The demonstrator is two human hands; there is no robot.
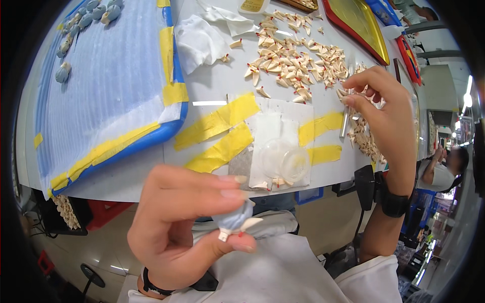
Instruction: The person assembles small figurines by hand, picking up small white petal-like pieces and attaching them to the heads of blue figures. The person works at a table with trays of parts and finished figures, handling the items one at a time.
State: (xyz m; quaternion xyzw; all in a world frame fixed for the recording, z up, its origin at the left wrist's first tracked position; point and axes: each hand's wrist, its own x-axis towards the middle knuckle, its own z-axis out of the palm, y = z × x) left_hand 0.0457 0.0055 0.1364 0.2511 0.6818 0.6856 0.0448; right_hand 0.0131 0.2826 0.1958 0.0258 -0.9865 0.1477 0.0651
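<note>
Left grip point(174, 212) pinches blue-and-cream piece point(234, 218) between fingertips point(234, 194) and thumb point(243, 245); right grip point(379, 96) pinches pointed cream piece point(341, 93).

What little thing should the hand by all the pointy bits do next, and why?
Perhaps the right hand should bring the cream piece by its thumb toward the blue figure, since the left hand holds that figure up and a similar pointed piece sticks out from it.
</note>
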